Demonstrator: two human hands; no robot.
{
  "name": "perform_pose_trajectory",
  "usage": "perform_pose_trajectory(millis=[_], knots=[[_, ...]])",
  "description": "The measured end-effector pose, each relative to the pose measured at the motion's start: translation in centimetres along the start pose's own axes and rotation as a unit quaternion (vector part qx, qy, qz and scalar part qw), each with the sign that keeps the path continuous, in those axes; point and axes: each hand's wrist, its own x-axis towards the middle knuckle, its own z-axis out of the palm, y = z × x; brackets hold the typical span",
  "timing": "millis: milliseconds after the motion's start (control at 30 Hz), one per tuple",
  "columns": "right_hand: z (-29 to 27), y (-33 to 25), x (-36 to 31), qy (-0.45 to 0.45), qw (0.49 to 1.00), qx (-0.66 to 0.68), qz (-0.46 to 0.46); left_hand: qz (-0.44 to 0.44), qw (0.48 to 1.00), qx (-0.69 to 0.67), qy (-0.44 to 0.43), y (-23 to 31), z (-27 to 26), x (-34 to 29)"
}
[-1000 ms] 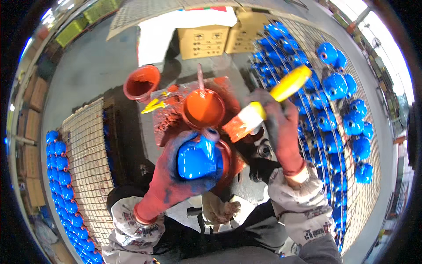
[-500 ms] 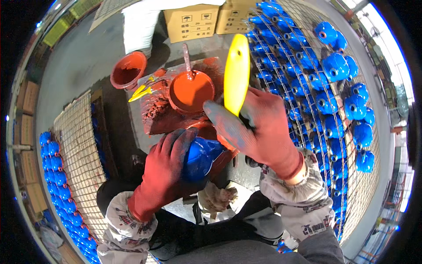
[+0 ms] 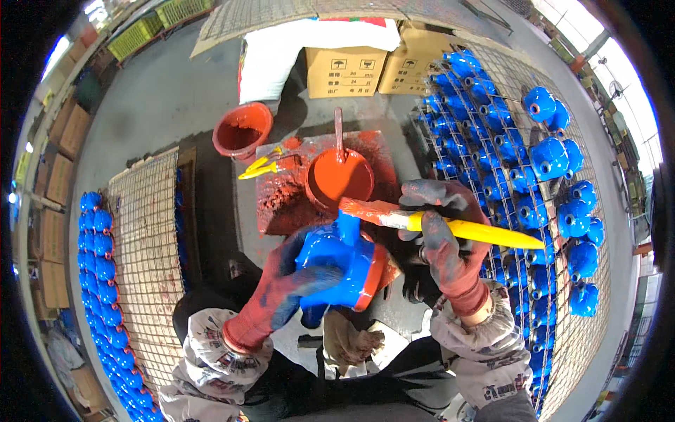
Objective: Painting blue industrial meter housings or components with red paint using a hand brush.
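In a red glove, my left hand (image 3: 299, 281) is wrapped round a glossy blue metal casting (image 3: 341, 264), like a valve or meter body, with red-orange paint on its right-hand rim. My right hand (image 3: 450, 232), also gloved, pinches a paintbrush (image 3: 471, 231) by its yellow handle. The brush lies nearly level, its red-coated bristles at the upward-pointing blue neck of the casting. Just beyond, a round pan (image 3: 340, 181) of orange-red paint holds a stick (image 3: 339, 133) leaning on its far side. The pan stands on a paint-caked board (image 3: 281, 204).
Yellow-handled tools (image 3: 260, 169) lie left of the pan, near a red bucket (image 3: 242, 131). Rows of blue castings (image 3: 524, 179) sit on mesh at right, more (image 3: 98, 264) beside a mesh rack at left. Cardboard boxes (image 3: 344, 72) and a white sack (image 3: 271, 60) stand ahead.
The casting has turned so its neck and painted rim show. My right hand has swung the brush from handle-up to nearly level, bristles now at the neck. The head view has shifted.
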Motion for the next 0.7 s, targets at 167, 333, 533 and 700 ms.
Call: perform_pose_trajectory(millis=[167, 333, 533, 700], knots=[[-0.8, 2.3, -0.6, -0.016, 0.992, 0.116, 0.048, 0.047, 0.998, -0.036, -0.008, -1.7, -0.7, 0.1], [-0.5, 3.9, -0.6, 0.003, 0.998, -0.057, 0.002, -0.13, 0.889, -0.379, -0.222, -2.0, -1.4, -0.1], [-0.7, 3.7, 1.0, 0.096, 0.983, 0.082, 0.135, 0.004, 0.964, -0.226, -0.138, -0.1, -0.2, -0.5], [-1.6, 4.1, 2.2, 0.07, 0.996, -0.003, 0.057, 0.092, 0.937, -0.338, -0.003, 2.7, -0.6, 0.2]])
